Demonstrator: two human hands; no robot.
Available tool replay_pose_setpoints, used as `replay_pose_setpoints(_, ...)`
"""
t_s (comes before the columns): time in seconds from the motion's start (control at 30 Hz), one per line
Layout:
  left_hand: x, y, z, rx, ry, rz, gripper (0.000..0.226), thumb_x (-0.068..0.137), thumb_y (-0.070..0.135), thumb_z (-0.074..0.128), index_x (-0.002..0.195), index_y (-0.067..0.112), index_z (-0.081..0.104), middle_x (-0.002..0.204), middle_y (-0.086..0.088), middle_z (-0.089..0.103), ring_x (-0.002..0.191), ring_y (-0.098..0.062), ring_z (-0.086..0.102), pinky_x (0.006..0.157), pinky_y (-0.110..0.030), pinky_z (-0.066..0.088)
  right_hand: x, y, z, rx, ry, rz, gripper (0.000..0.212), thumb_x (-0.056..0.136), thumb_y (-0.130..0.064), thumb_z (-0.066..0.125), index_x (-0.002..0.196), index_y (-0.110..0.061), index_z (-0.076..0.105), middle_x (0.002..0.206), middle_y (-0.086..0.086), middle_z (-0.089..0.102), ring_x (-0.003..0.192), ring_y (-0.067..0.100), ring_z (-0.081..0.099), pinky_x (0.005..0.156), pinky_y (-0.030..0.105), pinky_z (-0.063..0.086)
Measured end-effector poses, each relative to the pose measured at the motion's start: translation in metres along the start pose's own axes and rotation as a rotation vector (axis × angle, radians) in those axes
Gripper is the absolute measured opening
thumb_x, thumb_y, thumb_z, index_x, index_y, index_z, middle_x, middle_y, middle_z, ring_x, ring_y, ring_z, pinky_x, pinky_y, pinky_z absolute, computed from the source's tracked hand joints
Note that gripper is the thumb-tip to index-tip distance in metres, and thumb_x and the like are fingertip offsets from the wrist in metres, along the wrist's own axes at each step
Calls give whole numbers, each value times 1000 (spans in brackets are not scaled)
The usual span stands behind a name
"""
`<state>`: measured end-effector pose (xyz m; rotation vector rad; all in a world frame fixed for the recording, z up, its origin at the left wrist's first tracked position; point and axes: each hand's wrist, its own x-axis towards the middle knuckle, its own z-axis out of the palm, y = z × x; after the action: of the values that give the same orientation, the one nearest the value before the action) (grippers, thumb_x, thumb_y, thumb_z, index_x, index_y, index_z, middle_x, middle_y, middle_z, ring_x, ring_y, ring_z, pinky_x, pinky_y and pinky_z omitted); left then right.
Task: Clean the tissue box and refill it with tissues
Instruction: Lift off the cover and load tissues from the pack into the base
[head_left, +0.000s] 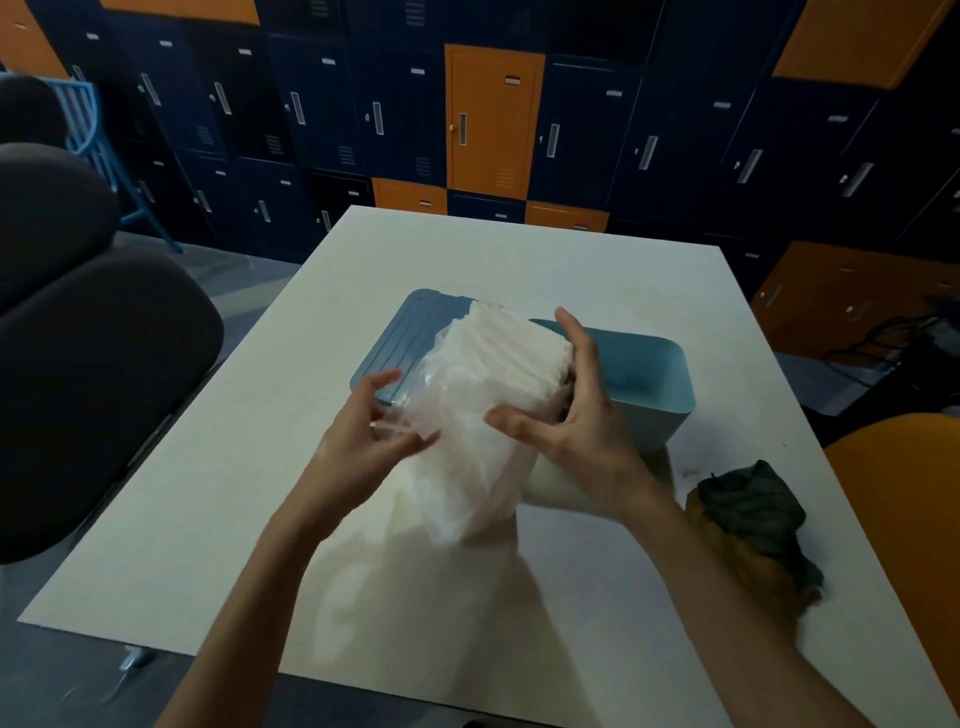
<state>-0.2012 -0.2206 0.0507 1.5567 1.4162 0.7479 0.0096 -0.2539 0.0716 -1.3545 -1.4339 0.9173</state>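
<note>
Gripping wrapped tissues (488, 384) just left of the box (670, 374).
Pinched by left hand (363, 431), clasped by right hand (582, 415); lid (395, 338) left of box.

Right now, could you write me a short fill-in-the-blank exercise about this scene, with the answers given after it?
1. The left hand and the right hand hold a wrapped pack of ___.
2. The open box and its lid are both ___ in colour.
3. The crumpled dark cloth lies on the table at the person's ___ side.
Missing words: tissues; blue; right.
</note>
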Motion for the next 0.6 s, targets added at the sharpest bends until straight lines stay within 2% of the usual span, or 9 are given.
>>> replay_pose_setpoints(0.1,1,17,-10,339,-47,191,132,57,58,82,147,48,-13,155,7,12,141,-26,26,114,-55,26,1,4,5,60,12,5,106,60,-50,80,144,-49,15,130,-25,40,128,10,40,102,44,47)
replay_pose_setpoints(0.2,0,41,-1,383,16,412,141,43,80,68,141,48,-29,158,22,-16,150,-15,-1,116,-62,6,2,4,8,51,15,-2,106,61,-50,79,146,-47,15,122,-38,37,120,-2,44,98,36,51)
replay_pose_setpoints(0.23,2,43,6,380,44,437,143,43,81,67,142,46,-29,159,21,-14,150,-14,1,115,-64,7,1,4,9,49,16,-3,107,61,-49,79,146,-45,15,121,-40,37,118,-6,44,96,33,52)
replay_pose_setpoints(0.33,8,27,29,240,47,436,147,45,78,75,143,45,-30,161,5,17,146,-17,22,110,-64,25,-1,5,12,54,17,17,111,58,-46,81,148,-41,15,127,-33,39,121,-4,42,93,28,52)
replay_pose_setpoints(0.4,8,10,41,89,43,412,148,47,69,83,142,49,-29,156,17,22,143,-7,26,114,-55,30,-5,10,13,28,30,34,113,56,-46,83,148,-40,16,135,-24,41,126,1,40,93,25,51)
replay_pose_setpoints(0.47,6,-2,50,51,62,388,149,47,64,86,145,47,-25,148,37,10,137,12,19,115,-41,30,-9,17,14,-6,47,53,111,58,-43,86,147,-39,20,139,-21,44,125,1,43,94,26,50)
replay_pose_setpoints(0.5,4,-6,54,71,87,377,149,46,67,84,147,42,-22,149,39,6,136,16,16,114,-39,30,-12,20,16,-16,46,70,109,58,-41,87,146,-38,22,139,-21,45,125,0,44,96,27,50)
replay_pose_setpoints(0.53,3,-12,58,93,112,364,149,44,71,81,150,36,-18,153,34,5,139,13,16,115,-41,30,-15,23,18,-26,40,90,108,59,-40,88,145,-38,23,139,-21,45,124,0,44,97,28,49)
replay_pose_setpoints(0.6,0,-21,64,131,137,329,148,41,77,76,150,32,-12,160,16,8,145,-8,22,110,-54,36,-19,30,22,-61,31,132,106,59,-40,88,145,-36,26,138,-19,47,122,0,45,99,30,47)
